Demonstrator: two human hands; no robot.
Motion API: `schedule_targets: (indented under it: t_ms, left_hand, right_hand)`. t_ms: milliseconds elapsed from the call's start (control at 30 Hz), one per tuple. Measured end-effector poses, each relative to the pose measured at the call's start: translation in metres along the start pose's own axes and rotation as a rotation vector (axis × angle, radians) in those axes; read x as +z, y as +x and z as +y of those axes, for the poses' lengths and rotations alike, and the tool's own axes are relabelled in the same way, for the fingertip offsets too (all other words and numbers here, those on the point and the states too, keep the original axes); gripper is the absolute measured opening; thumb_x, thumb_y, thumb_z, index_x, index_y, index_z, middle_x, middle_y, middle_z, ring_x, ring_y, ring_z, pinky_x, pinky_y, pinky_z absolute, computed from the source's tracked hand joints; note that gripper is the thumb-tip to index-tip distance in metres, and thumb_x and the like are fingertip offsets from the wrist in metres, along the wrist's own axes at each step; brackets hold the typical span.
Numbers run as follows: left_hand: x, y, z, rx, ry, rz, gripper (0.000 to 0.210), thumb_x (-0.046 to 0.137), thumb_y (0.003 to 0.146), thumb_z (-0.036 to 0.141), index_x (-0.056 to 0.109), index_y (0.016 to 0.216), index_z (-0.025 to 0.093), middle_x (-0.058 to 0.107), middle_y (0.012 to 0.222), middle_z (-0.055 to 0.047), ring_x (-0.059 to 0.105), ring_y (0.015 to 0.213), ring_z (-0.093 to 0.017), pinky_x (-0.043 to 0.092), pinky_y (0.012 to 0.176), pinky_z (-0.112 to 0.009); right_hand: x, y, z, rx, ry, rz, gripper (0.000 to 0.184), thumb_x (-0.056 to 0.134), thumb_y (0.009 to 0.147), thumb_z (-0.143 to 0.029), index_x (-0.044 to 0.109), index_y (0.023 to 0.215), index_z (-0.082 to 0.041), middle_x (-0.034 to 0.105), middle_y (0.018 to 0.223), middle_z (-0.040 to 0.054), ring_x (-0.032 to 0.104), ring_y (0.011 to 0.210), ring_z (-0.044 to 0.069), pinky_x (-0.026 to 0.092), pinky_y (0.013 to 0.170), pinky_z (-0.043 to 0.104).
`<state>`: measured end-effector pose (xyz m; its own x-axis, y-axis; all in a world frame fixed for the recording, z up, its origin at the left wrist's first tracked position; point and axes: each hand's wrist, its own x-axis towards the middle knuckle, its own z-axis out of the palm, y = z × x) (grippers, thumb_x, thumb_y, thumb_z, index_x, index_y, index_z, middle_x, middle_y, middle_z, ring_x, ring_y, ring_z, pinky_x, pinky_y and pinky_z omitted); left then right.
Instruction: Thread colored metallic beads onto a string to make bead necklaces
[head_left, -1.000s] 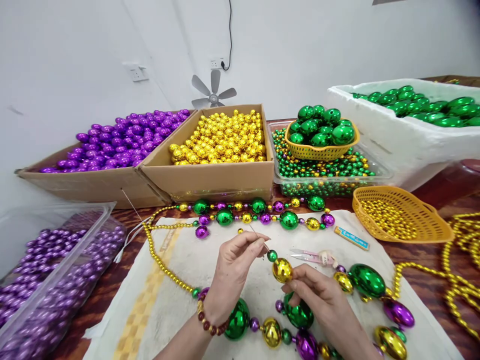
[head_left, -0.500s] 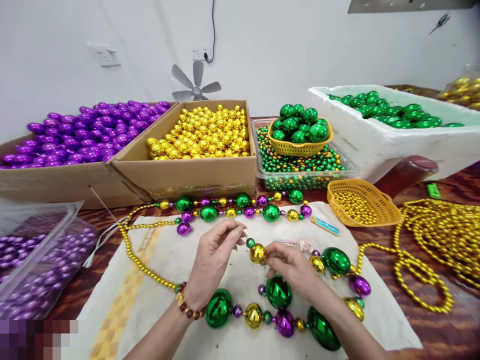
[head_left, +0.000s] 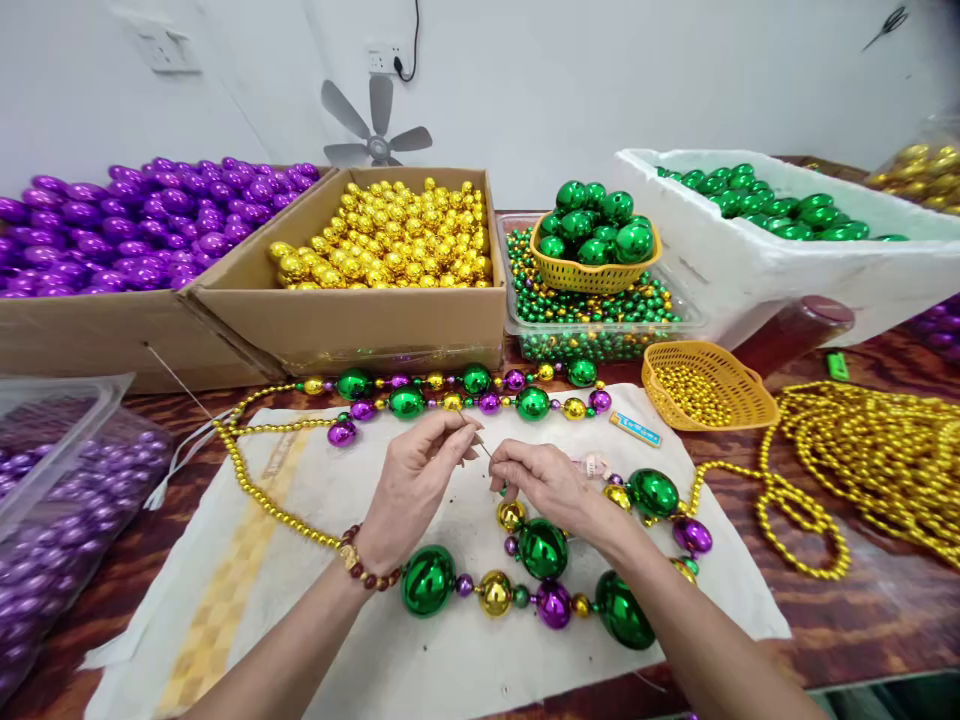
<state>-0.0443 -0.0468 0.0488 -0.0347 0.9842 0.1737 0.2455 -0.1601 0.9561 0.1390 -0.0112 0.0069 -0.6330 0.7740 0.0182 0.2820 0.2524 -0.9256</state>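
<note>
My left hand (head_left: 417,475) is closed in a pinch on a thin needle (head_left: 484,449), which slants down toward my other fingertips. My right hand (head_left: 546,482) is closed as well, pinching the top of a bead strand where the needle meets it. Just under those fingers a small green bead shows in part, then a gold bead (head_left: 511,515) and a big green bead (head_left: 543,548). Along the white cloth (head_left: 360,650) the strand carries on with a large green bead (head_left: 428,580), a gold bead (head_left: 495,593) and a purple bead (head_left: 553,604). My right forearm hides part of it.
Behind stand cardboard boxes of purple beads (head_left: 150,225) and gold beads (head_left: 390,240), a clear tub (head_left: 600,340) and a white foam box (head_left: 810,270). A yellow basket (head_left: 735,400) and gold bead chains (head_left: 885,460) lie right. A finished-looking strand (head_left: 407,402) crosses the cloth's far edge.
My right fingers have left the gold bead and moved up and left, closer to my left hand. The gold bead now sits lower, beneath them. The whole view has shifted slightly.
</note>
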Motion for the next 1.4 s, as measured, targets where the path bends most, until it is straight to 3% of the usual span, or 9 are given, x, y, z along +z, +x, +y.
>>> schedule_targets:
  t_ms: [133, 300, 367, 500, 700, 967, 1133, 1233, 1400]
  left_hand:
    - [-0.003, -0.002, -0.005, -0.093, -0.127, -0.004, 0.026, 0.046, 0.096, 0.033, 0.062, 0.110, 0.019, 0.064, 0.098, -0.005, 0.063, 0.077, -0.014, 0.052, 0.072, -0.029]
    - [0.006, -0.008, -0.008, -0.197, -0.191, -0.441, 0.014, 0.053, 0.091, 0.026, 0.061, 0.102, 0.019, 0.060, 0.089, -0.001, 0.059, 0.073, -0.012, 0.053, 0.073, -0.029]
    - [0.011, -0.009, -0.007, -0.176, -0.199, -0.491, 0.010, 0.054, 0.091, 0.027, 0.060, 0.090, 0.018, 0.058, 0.086, 0.000, 0.056, 0.071, -0.011, 0.051, 0.069, -0.026]
    - [0.017, -0.011, -0.009, -0.140, -0.110, -0.458, 0.020, 0.054, 0.091, 0.032, 0.059, 0.078, 0.017, 0.056, 0.076, 0.001, 0.053, 0.069, -0.011, 0.047, 0.064, -0.023]
    - [0.020, -0.016, -0.013, -0.147, 0.026, -0.382, 0.019, 0.054, 0.091, 0.033, 0.066, 0.092, 0.018, 0.061, 0.085, -0.003, 0.060, 0.067, -0.012, 0.051, 0.065, -0.026]
    - [0.009, -0.027, -0.034, -0.366, -0.031, -0.342, 0.024, 0.058, 0.086, 0.035, 0.067, 0.093, 0.015, 0.067, 0.086, -0.007, 0.068, 0.073, -0.019, 0.057, 0.069, -0.032]
    - [0.003, -0.031, -0.054, -0.452, 0.014, -0.322, 0.022, 0.056, 0.084, 0.033, 0.067, 0.091, 0.015, 0.069, 0.075, -0.006, 0.068, 0.067, -0.019, 0.056, 0.065, -0.031]
    - [0.000, -0.032, -0.063, -0.473, 0.079, -0.321, 0.023, 0.054, 0.084, 0.032, 0.067, 0.092, 0.015, 0.068, 0.068, -0.005, 0.066, 0.062, -0.018, 0.055, 0.060, -0.029]
    - [-0.004, -0.033, -0.065, -0.431, 0.143, -0.312, 0.028, 0.050, 0.085, 0.034, 0.068, 0.094, 0.015, 0.068, 0.074, -0.006, 0.066, 0.059, -0.018, 0.053, 0.053, -0.028]
  right_hand:
    - [-0.004, 0.001, -0.013, -0.025, 0.066, 0.012, 0.019, 0.041, 0.100, -0.025, 0.053, 0.085, -0.021, 0.057, 0.064, -0.0047, 0.056, 0.057, 0.011, 0.043, 0.059, 0.022]
    - [-0.010, 0.011, -0.040, -0.113, 0.221, 0.040, 0.020, 0.041, 0.100, -0.029, 0.052, 0.085, -0.021, 0.052, 0.063, -0.0054, 0.051, 0.056, 0.009, 0.042, 0.055, 0.019]
    - [-0.013, 0.015, -0.050, -0.143, 0.286, 0.073, 0.018, 0.045, 0.099, -0.027, 0.053, 0.085, -0.020, 0.051, 0.061, -0.0059, 0.048, 0.054, 0.008, 0.040, 0.053, 0.019]
    - [-0.020, 0.017, -0.071, -0.183, 0.371, 0.128, 0.016, 0.048, 0.097, -0.027, 0.054, 0.085, -0.020, 0.052, 0.060, -0.0067, 0.048, 0.050, 0.007, 0.039, 0.048, 0.017]
    - [-0.035, 0.018, -0.100, -0.314, 0.489, 0.249, 0.016, 0.048, 0.098, -0.025, 0.056, 0.085, -0.019, 0.048, 0.054, -0.0083, 0.046, 0.044, 0.006, 0.039, 0.043, 0.017]
    - [-0.023, 0.024, -0.079, -0.235, 0.438, 0.275, 0.020, 0.048, 0.098, -0.025, 0.057, 0.082, -0.018, 0.045, 0.050, -0.0094, 0.040, 0.038, 0.004, 0.032, 0.038, 0.014]
    - [-0.020, 0.024, -0.079, -0.162, 0.425, 0.257, 0.018, 0.047, 0.097, -0.027, 0.056, 0.084, -0.019, 0.053, 0.053, -0.0078, 0.052, 0.040, 0.006, 0.037, 0.037, 0.013]
    - [-0.027, 0.024, -0.088, -0.186, 0.442, 0.318, 0.015, 0.048, 0.097, -0.026, 0.056, 0.086, -0.019, 0.054, 0.054, -0.0075, 0.053, 0.041, 0.006, 0.036, 0.037, 0.013]
    - [-0.020, 0.019, -0.086, -0.133, 0.401, 0.261, 0.018, 0.048, 0.098, -0.031, 0.056, 0.086, -0.019, 0.055, 0.058, -0.0069, 0.050, 0.041, 0.005, 0.036, 0.039, 0.014]
